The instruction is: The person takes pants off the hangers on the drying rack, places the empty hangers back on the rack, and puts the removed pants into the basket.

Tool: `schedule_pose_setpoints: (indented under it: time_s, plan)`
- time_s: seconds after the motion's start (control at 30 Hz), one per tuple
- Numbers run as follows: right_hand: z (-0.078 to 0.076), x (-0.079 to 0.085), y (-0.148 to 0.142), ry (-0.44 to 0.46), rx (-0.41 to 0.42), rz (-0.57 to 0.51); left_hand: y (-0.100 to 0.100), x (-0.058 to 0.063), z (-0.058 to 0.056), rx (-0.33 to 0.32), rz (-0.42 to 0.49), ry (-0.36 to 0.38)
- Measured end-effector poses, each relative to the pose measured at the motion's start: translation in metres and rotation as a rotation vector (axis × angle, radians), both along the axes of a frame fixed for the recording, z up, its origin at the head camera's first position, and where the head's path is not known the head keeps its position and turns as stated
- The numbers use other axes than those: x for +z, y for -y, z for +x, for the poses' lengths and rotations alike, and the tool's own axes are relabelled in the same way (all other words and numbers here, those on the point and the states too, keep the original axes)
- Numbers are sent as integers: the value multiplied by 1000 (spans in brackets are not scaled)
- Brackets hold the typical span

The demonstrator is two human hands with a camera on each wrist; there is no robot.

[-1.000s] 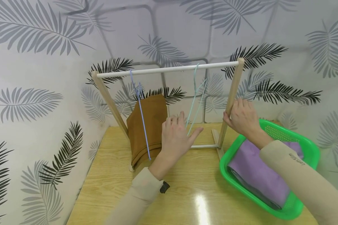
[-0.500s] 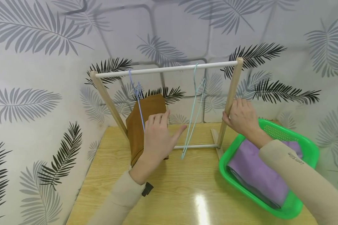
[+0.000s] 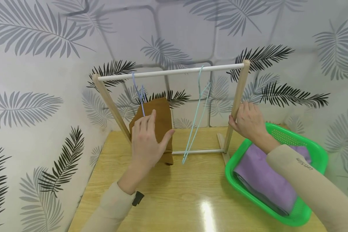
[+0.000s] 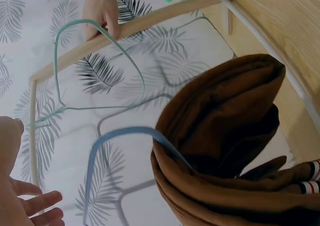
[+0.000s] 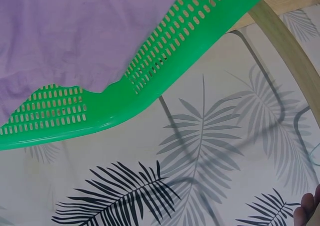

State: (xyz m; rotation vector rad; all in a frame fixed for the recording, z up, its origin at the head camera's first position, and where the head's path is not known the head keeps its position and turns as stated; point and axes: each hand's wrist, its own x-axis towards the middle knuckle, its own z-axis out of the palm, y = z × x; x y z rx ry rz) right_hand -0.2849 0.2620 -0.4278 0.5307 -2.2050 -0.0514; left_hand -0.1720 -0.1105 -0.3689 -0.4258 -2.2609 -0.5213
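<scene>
My left hand (image 3: 145, 140) is before the blue hanger (image 3: 142, 104) and the brown garment (image 3: 162, 122), fingers extended and thumb spread, holding nothing. In the left wrist view the brown garment (image 4: 215, 116) hangs folded, with the blue hanger (image 4: 127, 131) passing into it. The left fingers (image 4: 42, 204) appear apart from both. Farther right, a mint-green hanger (image 3: 195, 122) hangs bare from the rack's white rail (image 3: 174, 72). My right hand (image 3: 249, 119) grips the rack's right wooden post (image 3: 240, 91); only its fingertips (image 5: 306, 208) show in the right wrist view.
A green perforated basket (image 3: 319, 158) stands right of the rack, under my right forearm, with folded purple cloth (image 3: 266, 177) inside. The rack stands on a wooden table (image 3: 188, 193), close to a leaf-patterned wall (image 3: 188, 32). A low white bar (image 3: 203, 151) joins the rack's feet.
My left hand has moved left, from beside the mint-green hanger to before the blue one. The mint-green hanger's lower end has swung left. My right hand stays on the post.
</scene>
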Motion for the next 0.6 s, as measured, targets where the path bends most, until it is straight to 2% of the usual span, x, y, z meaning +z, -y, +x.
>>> schedule_pose_setpoints:
  time_s: [0.13,0.23,0.37,0.6]
  plan:
    - [0,0,0,-4,-1,-2,7,-4,-3,45,48,-55]
    - [0,0,1,-2,-5,-6,10,-7,-5,90,55,-54]
    - [0,0,1,3,-6,-18,14,-13,-6,143,38,-4]
    - [0,-1,1,22,-7,-27,16,-22,-8,194,0,104]
